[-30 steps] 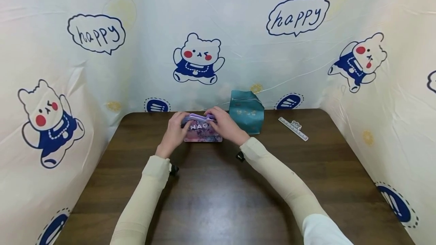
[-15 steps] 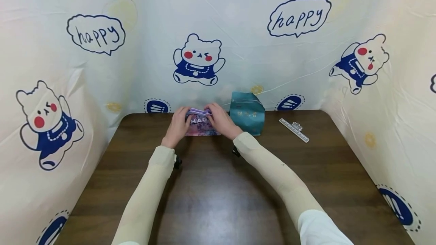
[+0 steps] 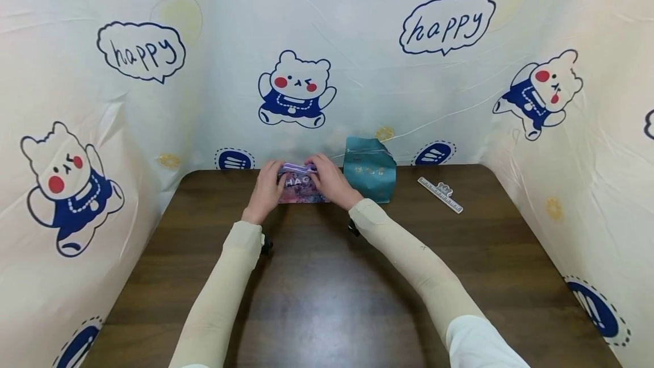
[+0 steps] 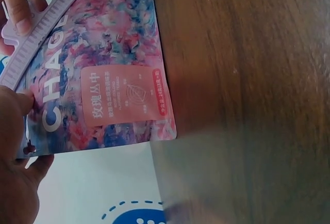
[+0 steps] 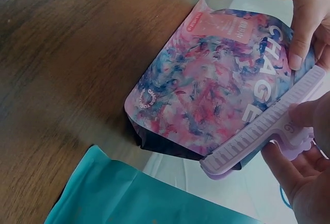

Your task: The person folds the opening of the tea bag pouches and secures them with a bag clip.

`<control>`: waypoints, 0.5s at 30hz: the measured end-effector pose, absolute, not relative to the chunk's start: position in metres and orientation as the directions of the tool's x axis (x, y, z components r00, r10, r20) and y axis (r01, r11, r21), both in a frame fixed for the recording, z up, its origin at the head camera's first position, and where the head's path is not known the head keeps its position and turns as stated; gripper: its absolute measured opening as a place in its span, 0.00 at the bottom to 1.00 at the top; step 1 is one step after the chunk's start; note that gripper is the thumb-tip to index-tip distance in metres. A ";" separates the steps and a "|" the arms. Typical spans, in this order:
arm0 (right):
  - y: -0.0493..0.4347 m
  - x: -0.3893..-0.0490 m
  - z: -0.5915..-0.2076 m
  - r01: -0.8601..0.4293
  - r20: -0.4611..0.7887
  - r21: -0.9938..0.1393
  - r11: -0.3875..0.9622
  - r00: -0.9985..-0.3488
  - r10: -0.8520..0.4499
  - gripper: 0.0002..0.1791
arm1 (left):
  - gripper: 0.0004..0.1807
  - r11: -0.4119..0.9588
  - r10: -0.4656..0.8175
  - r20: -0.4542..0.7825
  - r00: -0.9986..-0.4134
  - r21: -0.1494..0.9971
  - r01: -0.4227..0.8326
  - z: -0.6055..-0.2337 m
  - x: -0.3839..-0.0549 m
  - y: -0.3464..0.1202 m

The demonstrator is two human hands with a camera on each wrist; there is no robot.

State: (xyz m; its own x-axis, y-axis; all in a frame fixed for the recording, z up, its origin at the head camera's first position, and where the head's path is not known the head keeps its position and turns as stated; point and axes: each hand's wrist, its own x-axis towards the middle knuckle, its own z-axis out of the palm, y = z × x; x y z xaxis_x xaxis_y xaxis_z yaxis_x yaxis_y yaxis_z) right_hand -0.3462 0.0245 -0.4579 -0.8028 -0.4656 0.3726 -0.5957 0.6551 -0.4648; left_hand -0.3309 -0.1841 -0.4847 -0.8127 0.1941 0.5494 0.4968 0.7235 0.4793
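Observation:
A pink-and-blue pouch (image 3: 301,189) lettered CHAGE stands at the table's back edge. Along its top lies a purple ruler-marked bag clip (image 5: 263,123), spanning much of the pouch mouth in the right wrist view. My left hand (image 3: 267,189) pinches the pouch's top corner, thumb on the printed front and fingers behind. With thumb and fingers, my right hand (image 3: 332,180) grips the clip by its handle. The wrist views show the clip slanting across the top edge; how firmly it bites cannot be told.
A teal pouch (image 3: 370,172) stands just right of the right hand, close to the forearm. Farther right, a white ruler-marked clip (image 3: 440,194) lies on the brown table (image 3: 317,300). A printed cloth (image 3: 368,95) hangs behind the table.
Over the past second both hands and the pouch have shifted slightly toward the back of the table. The last half second shows hardly any movement.

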 end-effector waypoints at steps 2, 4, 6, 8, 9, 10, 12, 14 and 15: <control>0.025 -0.346 -0.459 -0.596 0.366 -0.458 0.659 -0.802 -0.471 0.14 | 0.13 0.727 0.195 0.544 -0.816 0.479 0.493 -0.485 -0.331 -0.184; 0.025 -0.346 -0.458 -0.598 0.358 -0.458 0.658 -0.802 -0.479 0.16 | 0.14 0.726 0.198 0.537 -0.820 0.482 0.491 -0.485 -0.330 -0.184; 0.026 -0.345 -0.458 -0.600 0.350 -0.455 0.658 -0.800 -0.488 0.18 | 0.15 0.724 0.200 0.531 -0.823 0.486 0.489 -0.484 -0.330 -0.184; 0.027 -0.343 -0.456 -0.606 0.349 -0.448 0.657 -0.795 -0.496 0.20 | 0.17 0.725 0.202 0.523 -0.828 0.489 0.485 -0.482 -0.330 -0.184; 0.028 -0.342 -0.454 -0.611 0.353 -0.443 0.656 -0.792 -0.499 0.21 | 0.19 0.724 0.202 0.520 -0.830 0.492 0.484 -0.481 -0.329 -0.184; 0.029 -0.341 -0.452 -0.618 0.359 -0.435 0.655 -0.786 -0.503 0.22 | 0.19 0.724 0.202 0.520 -0.830 0.491 0.484 -0.480 -0.328 -0.184; 0.032 -0.337 -0.449 -0.630 0.375 -0.416 0.656 -0.776 -0.508 0.25 | 0.21 0.726 0.203 0.536 -0.819 0.479 0.494 -0.477 -0.327 -0.182; 0.037 -0.333 -0.445 -0.641 0.397 -0.394 0.659 -0.765 -0.507 0.27 | 0.22 0.732 0.208 0.565 -0.798 0.451 0.511 -0.474 -0.325 -0.179; 0.040 -0.330 -0.443 -0.645 0.406 -0.383 0.661 -0.760 -0.507 0.28 | 0.22 0.735 0.213 0.586 -0.782 0.431 0.524 -0.472 -0.324 -0.177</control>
State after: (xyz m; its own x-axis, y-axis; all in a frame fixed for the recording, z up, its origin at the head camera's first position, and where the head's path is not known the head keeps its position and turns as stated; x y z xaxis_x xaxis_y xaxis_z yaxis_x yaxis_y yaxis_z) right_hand -0.3303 0.0395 -0.4432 -0.7605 -0.5068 0.4059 -0.6451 0.6613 -0.3828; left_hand -0.3239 -0.1772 -0.4722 -0.7820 0.2134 0.5856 0.5235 0.7349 0.4312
